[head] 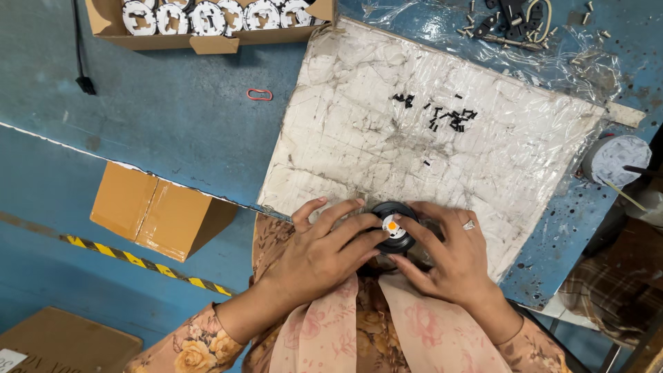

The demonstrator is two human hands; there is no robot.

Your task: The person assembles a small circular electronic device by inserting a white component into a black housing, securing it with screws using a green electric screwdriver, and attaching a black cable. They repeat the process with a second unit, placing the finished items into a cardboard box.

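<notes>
Our left hand (319, 250) and right hand (447, 257) both gripped a small round black part (394, 228) with a white and orange centre, at the near edge of the plastic-wrapped white board (387, 138) on the blue surface (173, 117). Held right at that edge, we judged it could slip off towards our lap. Loose black screws (442, 116) lay farther up the board, easily scattered by a sleeve.

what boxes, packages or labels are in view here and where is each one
Open cardboard box: top edge of the blue table, brown, holding round white and black parts.
Closed cardboard box: on the floor left of the table, brown, taped.
Flat cardboard carton: bottom left corner, brown, with a white label at its edge.
Clear plastic bag: top right, holding small black parts.
</notes>
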